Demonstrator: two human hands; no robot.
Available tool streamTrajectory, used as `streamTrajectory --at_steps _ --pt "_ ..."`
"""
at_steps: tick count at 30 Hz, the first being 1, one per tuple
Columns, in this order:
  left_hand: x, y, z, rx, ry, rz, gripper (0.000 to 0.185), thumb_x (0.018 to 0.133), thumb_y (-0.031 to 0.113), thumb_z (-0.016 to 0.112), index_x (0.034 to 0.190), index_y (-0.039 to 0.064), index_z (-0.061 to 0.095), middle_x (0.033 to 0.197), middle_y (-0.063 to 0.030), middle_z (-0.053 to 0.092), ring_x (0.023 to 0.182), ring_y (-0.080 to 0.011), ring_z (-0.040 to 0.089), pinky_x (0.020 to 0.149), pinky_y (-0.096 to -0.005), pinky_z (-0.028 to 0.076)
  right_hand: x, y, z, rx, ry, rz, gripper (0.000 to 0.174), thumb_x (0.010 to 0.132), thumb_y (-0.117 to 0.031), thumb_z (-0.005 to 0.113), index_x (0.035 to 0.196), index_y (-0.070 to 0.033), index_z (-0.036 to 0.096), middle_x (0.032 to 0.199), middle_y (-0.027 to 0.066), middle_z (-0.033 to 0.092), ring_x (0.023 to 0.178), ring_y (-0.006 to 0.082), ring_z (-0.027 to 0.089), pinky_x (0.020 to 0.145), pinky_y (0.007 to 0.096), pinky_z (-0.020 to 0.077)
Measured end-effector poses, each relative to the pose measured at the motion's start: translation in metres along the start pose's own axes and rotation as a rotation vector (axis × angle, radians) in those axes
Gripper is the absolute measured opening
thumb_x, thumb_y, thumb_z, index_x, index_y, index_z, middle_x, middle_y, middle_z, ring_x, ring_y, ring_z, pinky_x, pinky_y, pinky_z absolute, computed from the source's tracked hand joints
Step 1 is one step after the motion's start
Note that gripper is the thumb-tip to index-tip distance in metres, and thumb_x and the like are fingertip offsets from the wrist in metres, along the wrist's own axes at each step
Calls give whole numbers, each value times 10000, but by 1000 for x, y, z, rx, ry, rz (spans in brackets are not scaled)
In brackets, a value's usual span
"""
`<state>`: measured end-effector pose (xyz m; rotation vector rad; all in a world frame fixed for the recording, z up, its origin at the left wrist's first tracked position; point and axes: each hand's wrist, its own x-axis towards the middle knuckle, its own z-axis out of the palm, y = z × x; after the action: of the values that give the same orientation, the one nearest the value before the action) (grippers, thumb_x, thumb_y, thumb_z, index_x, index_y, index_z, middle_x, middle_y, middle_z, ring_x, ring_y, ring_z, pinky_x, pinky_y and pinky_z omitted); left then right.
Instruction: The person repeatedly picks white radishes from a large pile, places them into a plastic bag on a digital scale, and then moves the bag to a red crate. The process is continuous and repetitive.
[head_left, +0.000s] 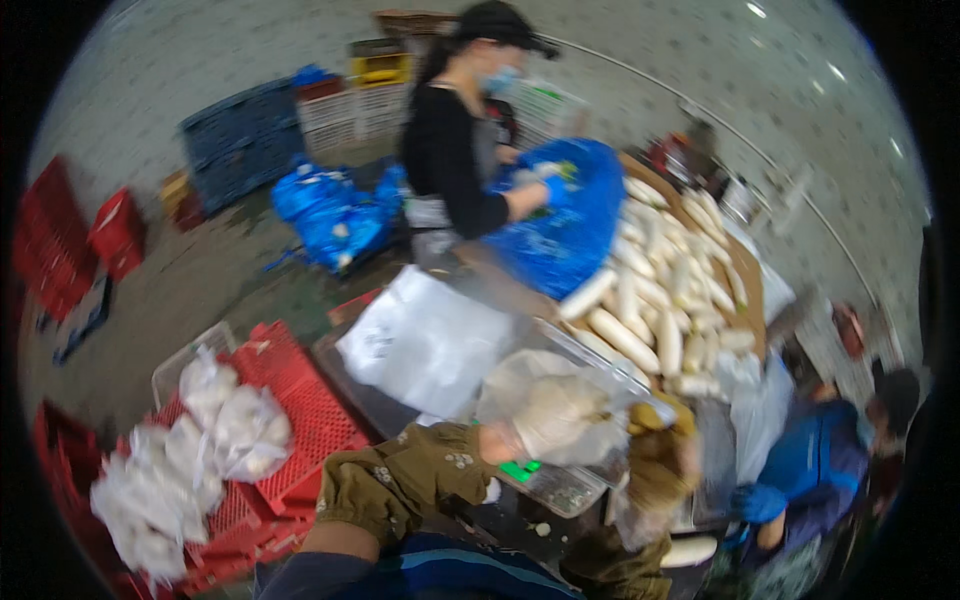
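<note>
My left hand (559, 416), in a pale glove, is over a clear plastic bag (499, 386) above the worktable. Blur hides whether its fingers grip the bag. My right hand (660, 461), in a brownish-yellow glove, is blurred beside the bag's right side; its hold cannot be made out. Below my left hand is a metal tray-like surface (574, 491) with a green patch near it. White sheets of plastic (431, 337) lie to the left. White radishes (626, 341) are heaped just beyond my hands, and one radish (688, 551) lies near my right sleeve.
A masked person (457, 150) handles something over blue plastic (562, 247) across the table. Another person (814, 450) in blue gloves is at the right. Filled white bags (251, 435) sit on red plastic crates (307, 390) at the left. A blue bag (330, 210) stands on the floor.
</note>
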<state>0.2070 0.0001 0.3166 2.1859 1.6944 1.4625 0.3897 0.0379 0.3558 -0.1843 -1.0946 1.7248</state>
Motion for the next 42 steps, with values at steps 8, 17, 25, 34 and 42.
streamTrajectory --at_steps 8,17,25,34,42 --pt "-200 10 -144 -54 84 -670 346 940 292 664 1231 109 697 1034 -150 727 919 -344 705 845 -417 563 -37 100 102 -118 -546 398 796 872 -576 700 1279 100 591 1202 248 668 1019 285 670 906 411 532" --pt "-553 17 -312 570 710 -1374 253 884 194 633 1100 130 747 964 -192 731 869 -350 717 767 -424 570 -149 248 191 -482 -812 868 451 1038 -325 581 1305 38 609 1298 151 669 1028 187 681 860 303 545" --pt "-768 32 -491 1129 1146 -1388 227 894 207 683 1029 34 745 969 -231 732 883 -385 708 797 -449 536 -172 266 182 -548 -723 1005 409 1053 -307 568 1283 28 618 1283 162 681 1036 201 691 855 302 548" --pt "-720 -99 -357 271 787 -1606 349 1008 306 580 1169 16 688 1135 -124 715 986 -219 668 839 -351 520 -171 256 161 -609 -638 995 341 1068 -238 549 1269 17 655 1230 103 705 1008 145 677 848 264 543" --pt "-384 -179 -218 66 375 -1100 288 963 314 625 1144 127 750 1092 -151 735 1001 -331 702 877 -406 550 -140 191 91 -571 -584 847 303 1062 -194 553 1295 -32 658 1291 68 668 1166 163 612 1003 307 490"
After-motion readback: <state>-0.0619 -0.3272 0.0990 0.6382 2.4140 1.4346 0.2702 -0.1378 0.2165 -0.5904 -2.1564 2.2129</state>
